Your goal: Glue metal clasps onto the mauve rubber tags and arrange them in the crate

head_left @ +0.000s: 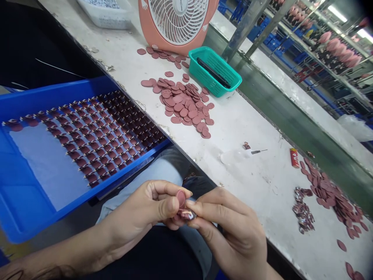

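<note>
Between thumb and fingers, my left hand (145,217) pinches a reddish-brown oval disc (181,198) held upright. My right hand (230,225) grips a small shiny dark figure piece (188,214) with white and yellowish painted parts, against the lower edge of the disc. Whether the two pieces are joined is hidden by the fingers. Both hands are over my lap, in front of the table edge. To the left, a blue tray (17,217) holds rows of similar figures on discs, lying on a pale sheet.
Loose brown discs (186,103) lie heaped on the white table (233,124), with a second heap (332,190) at right beside small shiny figures (303,210). A green basket (215,72), an orange fan (177,23), a thin pointed tool (258,151) and a red packet (294,158) stand or lie there.
</note>
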`<state>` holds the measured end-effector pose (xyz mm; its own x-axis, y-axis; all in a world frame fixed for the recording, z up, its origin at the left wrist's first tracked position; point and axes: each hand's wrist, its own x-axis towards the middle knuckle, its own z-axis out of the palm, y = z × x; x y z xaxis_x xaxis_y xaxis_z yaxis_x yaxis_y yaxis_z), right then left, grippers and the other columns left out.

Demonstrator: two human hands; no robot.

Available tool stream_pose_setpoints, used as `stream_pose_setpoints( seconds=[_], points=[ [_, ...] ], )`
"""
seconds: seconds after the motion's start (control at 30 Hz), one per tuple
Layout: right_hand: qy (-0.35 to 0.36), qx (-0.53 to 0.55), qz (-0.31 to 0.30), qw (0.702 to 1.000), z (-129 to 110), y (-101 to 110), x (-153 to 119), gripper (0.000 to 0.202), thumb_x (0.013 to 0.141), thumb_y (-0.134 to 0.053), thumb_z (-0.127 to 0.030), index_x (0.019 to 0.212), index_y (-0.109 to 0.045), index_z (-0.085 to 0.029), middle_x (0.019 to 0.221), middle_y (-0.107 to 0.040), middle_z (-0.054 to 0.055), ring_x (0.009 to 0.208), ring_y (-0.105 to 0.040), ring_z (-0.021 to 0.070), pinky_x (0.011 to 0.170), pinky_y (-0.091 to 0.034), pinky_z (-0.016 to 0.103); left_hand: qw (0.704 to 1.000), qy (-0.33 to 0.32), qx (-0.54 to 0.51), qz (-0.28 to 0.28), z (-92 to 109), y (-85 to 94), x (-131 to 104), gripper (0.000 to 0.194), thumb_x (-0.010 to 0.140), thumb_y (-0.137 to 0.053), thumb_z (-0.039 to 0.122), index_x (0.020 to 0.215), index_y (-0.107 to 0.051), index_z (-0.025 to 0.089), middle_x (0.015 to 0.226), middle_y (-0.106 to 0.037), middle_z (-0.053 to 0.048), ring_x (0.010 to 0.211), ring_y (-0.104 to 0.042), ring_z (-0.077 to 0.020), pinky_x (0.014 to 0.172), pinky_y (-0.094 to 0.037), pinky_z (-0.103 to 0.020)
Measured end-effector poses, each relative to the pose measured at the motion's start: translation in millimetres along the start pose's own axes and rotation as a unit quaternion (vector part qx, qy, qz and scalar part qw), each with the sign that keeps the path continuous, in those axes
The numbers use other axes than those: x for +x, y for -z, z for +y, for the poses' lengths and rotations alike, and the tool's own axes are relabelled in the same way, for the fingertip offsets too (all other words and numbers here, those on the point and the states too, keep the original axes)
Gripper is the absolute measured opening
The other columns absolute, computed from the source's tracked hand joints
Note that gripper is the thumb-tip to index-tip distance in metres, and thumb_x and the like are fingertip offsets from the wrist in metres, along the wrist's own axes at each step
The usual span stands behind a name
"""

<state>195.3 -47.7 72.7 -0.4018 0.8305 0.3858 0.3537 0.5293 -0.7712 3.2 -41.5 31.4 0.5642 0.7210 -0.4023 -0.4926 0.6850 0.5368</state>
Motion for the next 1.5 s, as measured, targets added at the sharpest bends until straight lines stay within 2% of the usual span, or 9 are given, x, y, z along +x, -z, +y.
stream_pose_setpoints(
  seconds=[0.13, 0.33, 0.5, 0.63, 0.87, 1.1, 1.3, 1.4, 1.5],
  points=[
    [0.004, 0.003, -0.005, 1.0, -0.3, -0.1, -2.3, 0.023, 0.089, -0.07, -0.002, 0.111, -0.075, -0.007, 0.09, -0.074, 0.008, 0.08, -0.07, 0.0113, 0.071, -0.061, 0.02, 0.999, -0.004, 0.005, 0.032, -1.7, 0.2, -0.4, 0.032, 0.07, -0.093, 0.047, 0.088, -0.085, 0.023, 0.067, -0.07, 0.0, 0.059, -0.06, -0.0084, 0.059, -0.05, -0.015],
    [-0.007, -0.005, 0.003, 1.0, 6.0, -4.4, 0.2, 0.017, 0.09, -0.072, -0.006, 0.105, -0.077, -0.011, 0.087, -0.073, 0.006, 0.076, -0.069, 0.0106, 0.069, -0.06, 0.019, 1.0, 0.005, -0.014, 0.008, -1.1, 1.5, 4.5, 0.027, 0.074, -0.092, 0.044, 0.077, -0.082, 0.019, 0.065, -0.066, 0.001, 0.059, -0.054, -0.007, 0.059, -0.047, -0.014],
    [-0.011, 0.01, 0.013, 1.0, 11.8, -8.1, 3.7, 0.015, 0.09, -0.072, -0.006, 0.102, -0.077, -0.013, 0.086, -0.073, 0.005, 0.077, -0.069, 0.0103, 0.072, -0.06, 0.018, 0.999, 0.006, -0.014, 0.033, -2.0, 4.7, 8.0, 0.03, 0.073, -0.092, 0.045, 0.08, -0.082, 0.018, 0.066, -0.064, 0.001, 0.06, -0.051, -0.0073, 0.059, -0.047, -0.014],
    [-0.012, 0.014, 0.017, 1.0, 14.5, -11.0, 4.4, 0.014, 0.09, -0.072, -0.007, 0.101, -0.078, -0.013, 0.087, -0.073, 0.005, 0.078, -0.07, 0.011, 0.072, -0.06, 0.019, 1.0, -0.014, -0.019, 0.009, -4.7, 6.9, 8.8, 0.03, 0.076, -0.09, 0.044, 0.077, -0.081, 0.016, 0.069, -0.064, 0.0, 0.062, -0.052, -0.0076, 0.06, -0.046, -0.015],
    [-0.007, 0.02, 0.015, 1.0, 21.0, -14.9, 6.6, 0.019, 0.089, -0.072, -0.007, 0.105, -0.078, -0.016, 0.087, -0.073, 0.005, 0.078, -0.071, 0.012, 0.072, -0.06, 0.021, 0.999, -0.026, -0.043, 0.009, -7.8, 14.3, 11.1, 0.028, 0.078, -0.089, 0.042, 0.08, -0.081, 0.015, 0.074, -0.065, -0.001, 0.064, -0.054, -0.0077, 0.06, -0.047, -0.015],
    [-0.015, 0.014, -0.013, 1.0, 24.3, -13.5, 10.2, 0.017, 0.09, -0.072, -0.011, 0.104, -0.078, -0.019, 0.087, -0.075, 0.004, 0.079, -0.072, 0.0125, 0.072, -0.061, 0.022, 0.995, 0.013, -0.051, 0.083, -8.0, 15.1, 10.4, 0.04, 0.06, -0.099, 0.045, 0.08, -0.081, 0.015, 0.07, -0.066, -0.002, 0.06, -0.058, -0.0084, 0.057, -0.054, -0.014],
    [-0.018, -0.002, 0.001, 1.0, 28.1, -12.3, 14.0, 0.014, 0.092, -0.071, -0.015, 0.104, -0.076, -0.018, 0.087, -0.072, 0.004, 0.075, -0.07, 0.0118, 0.066, -0.059, 0.021, 0.998, 0.008, -0.027, 0.061, -3.3, 24.0, 17.7, 0.056, 0.061, -0.095, 0.057, 0.097, -0.081, 0.016, 0.082, -0.07, -0.005, 0.069, -0.065, -0.0135, 0.052, -0.056, -0.017],
    [0.024, -0.119, 0.062, 0.991, 33.4, -18.1, 16.8, 0.016, 0.093, -0.068, -0.014, 0.108, -0.073, -0.019, 0.089, -0.072, 0.005, 0.076, -0.069, 0.0132, 0.065, -0.06, 0.023, 0.99, -0.035, -0.004, 0.139, 1.5, 27.5, 21.4, 0.064, 0.056, -0.097, 0.057, 0.102, -0.078, 0.017, 0.094, -0.072, -0.006, 0.071, -0.065, -0.0147, 0.051, -0.058, -0.02],
    [0.097, -0.257, 0.121, 0.954, 41.4, -30.3, 19.9, 0.023, 0.093, -0.067, -0.012, 0.115, -0.071, -0.018, 0.087, -0.072, 0.007, 0.076, -0.066, 0.0163, 0.066, -0.058, 0.028, 0.964, -0.124, 0.029, 0.234, 3.7, 25.1, 24.3, 0.053, 0.055, -0.101, 0.046, 0.09, -0.074, 0.018, 0.08, -0.067, -0.001, 0.066, -0.06, -0.0128, 0.05, -0.056, -0.02]
  ],
)
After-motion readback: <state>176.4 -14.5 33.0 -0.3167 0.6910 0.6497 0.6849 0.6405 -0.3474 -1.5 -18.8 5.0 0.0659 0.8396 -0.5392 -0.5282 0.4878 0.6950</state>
